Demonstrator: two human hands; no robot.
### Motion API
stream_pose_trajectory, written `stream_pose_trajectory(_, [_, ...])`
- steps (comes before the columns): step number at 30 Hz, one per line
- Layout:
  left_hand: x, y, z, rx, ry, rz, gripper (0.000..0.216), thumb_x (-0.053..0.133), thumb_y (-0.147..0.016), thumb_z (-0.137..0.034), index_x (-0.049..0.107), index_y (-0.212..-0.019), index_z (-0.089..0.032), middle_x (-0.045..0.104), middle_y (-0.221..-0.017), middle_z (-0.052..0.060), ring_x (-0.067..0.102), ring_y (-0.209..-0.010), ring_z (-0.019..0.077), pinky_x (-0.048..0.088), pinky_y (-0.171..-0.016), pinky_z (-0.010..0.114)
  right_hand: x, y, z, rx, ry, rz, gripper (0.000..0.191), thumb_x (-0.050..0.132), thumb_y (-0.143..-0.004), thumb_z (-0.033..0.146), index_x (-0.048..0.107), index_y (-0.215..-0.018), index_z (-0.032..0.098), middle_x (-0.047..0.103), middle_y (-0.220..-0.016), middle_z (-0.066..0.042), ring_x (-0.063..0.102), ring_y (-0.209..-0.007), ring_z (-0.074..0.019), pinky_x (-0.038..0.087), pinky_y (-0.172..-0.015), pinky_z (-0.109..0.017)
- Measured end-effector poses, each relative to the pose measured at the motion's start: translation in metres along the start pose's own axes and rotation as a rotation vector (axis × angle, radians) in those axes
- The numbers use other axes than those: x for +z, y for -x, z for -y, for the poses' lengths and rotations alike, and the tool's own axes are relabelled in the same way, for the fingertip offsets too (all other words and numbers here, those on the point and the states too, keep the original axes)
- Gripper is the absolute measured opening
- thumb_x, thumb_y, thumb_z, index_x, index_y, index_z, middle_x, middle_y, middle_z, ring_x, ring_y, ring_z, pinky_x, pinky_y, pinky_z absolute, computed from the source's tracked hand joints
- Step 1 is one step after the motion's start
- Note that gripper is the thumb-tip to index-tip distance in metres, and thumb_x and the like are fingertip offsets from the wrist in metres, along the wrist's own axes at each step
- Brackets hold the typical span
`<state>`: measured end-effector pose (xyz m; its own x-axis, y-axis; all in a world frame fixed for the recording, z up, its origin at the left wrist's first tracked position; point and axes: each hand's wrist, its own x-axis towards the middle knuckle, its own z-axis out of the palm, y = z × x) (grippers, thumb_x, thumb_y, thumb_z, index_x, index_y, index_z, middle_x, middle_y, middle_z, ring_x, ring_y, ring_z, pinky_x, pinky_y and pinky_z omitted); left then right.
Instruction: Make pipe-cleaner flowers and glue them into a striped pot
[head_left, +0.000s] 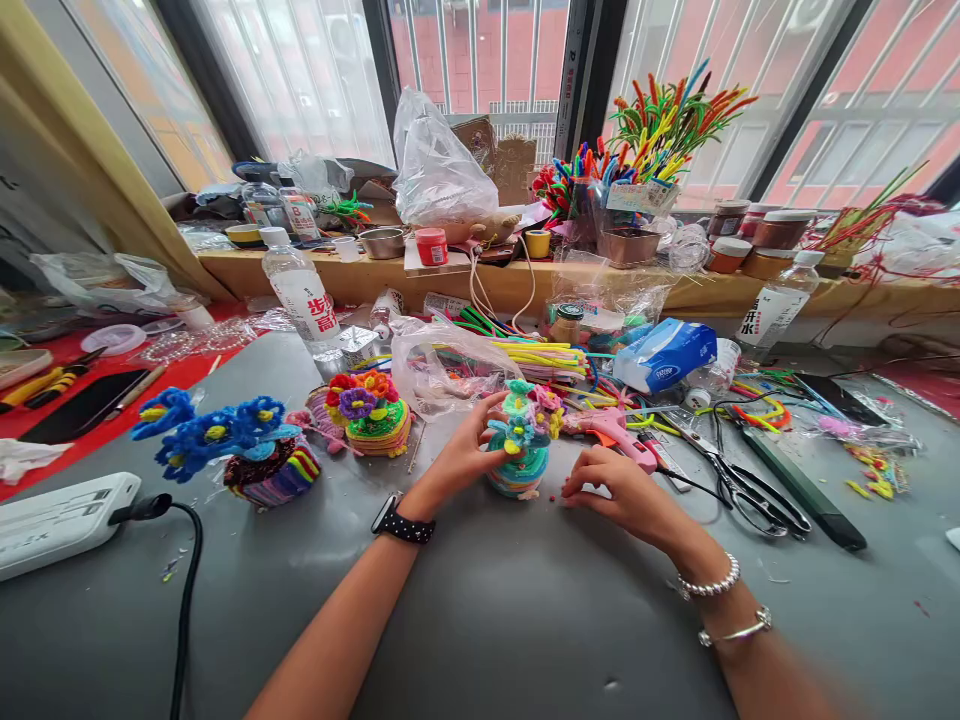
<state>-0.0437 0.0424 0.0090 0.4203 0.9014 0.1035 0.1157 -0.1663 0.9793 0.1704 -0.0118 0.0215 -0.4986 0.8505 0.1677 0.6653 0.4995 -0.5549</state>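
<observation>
My left hand [472, 450] wraps its fingers and thumb round the left side of a small pipe-cleaner flower pot [519, 472]. The pot is wound in turquoise and other bands, stands upright on the grey table and carries mint, blue, pink and yellow flowers. Just right of it, my right hand [619, 490] rests low over the table with curled fingers, its tips drawn together; anything between them is hidden. A tiny red bit [553, 498] lies beside those fingertips. Behind the right hand is a pink glue gun [616, 432].
To the left stand a striped pot with blue flowers [274, 470] and a green-topped flower pot [379, 425]. Scissors [750, 490] and a dark green bar [806, 490] lie at right. Pipe cleaners [544, 357], a water bottle [298, 290] and a blue packet [666, 355] are behind.
</observation>
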Motion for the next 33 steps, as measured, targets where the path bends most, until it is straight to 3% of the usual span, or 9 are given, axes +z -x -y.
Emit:
stream_pose_trajectory(23, [-0.001,0.0,0.001,0.026,-0.063,0.023,0.069,0.064,-0.064,-0.024,0.03,-0.125,-0.023,0.043,-0.12,0.008,0.038,-0.114,0.0203,0.038,-0.089,0.03,0.002,-0.001,-0.004,0.06,0.001,0.043,0.007,0.06,-0.071,0.021,0.066,-0.068,0.019,0.06,-0.073,-0.003,0.054,-0.073,-0.016,0.043,-0.067,-0.029])
stream_pose_trajectory(27, [0.001,0.0,-0.002,0.008,-0.063,0.014,0.067,0.063,-0.064,-0.023,0.032,-0.123,-0.023,0.041,-0.123,0.007,0.036,-0.115,0.0202,0.038,-0.088,0.029,0.003,-0.002,-0.006,0.051,-0.106,-0.147,0.009,0.06,-0.072,0.026,0.065,-0.068,0.02,0.06,-0.071,-0.002,0.051,-0.067,-0.0145,0.041,-0.062,-0.027])
stream_pose_trajectory(30, [0.001,0.0,-0.003,0.009,-0.065,0.015,0.066,0.063,-0.064,-0.024,0.032,-0.123,-0.023,0.04,-0.124,0.007,0.036,-0.115,0.0202,0.038,-0.088,0.028,0.01,-0.007,-0.002,0.153,-0.202,-0.387,0.014,0.059,-0.072,0.033,0.063,-0.069,0.02,0.06,-0.071,-0.002,0.044,-0.056,-0.0121,0.036,-0.052,-0.025])
stream_pose_trajectory(33, [0.001,0.001,-0.004,0.018,-0.057,0.014,0.067,0.064,-0.064,-0.024,0.032,-0.123,-0.023,0.04,-0.124,0.007,0.036,-0.115,0.0206,0.038,-0.088,0.029,0.022,-0.015,0.003,0.203,-0.276,-0.539,0.017,0.06,-0.071,0.036,0.063,-0.071,0.019,0.06,-0.07,-0.002,0.04,-0.052,-0.0111,0.034,-0.048,-0.025])
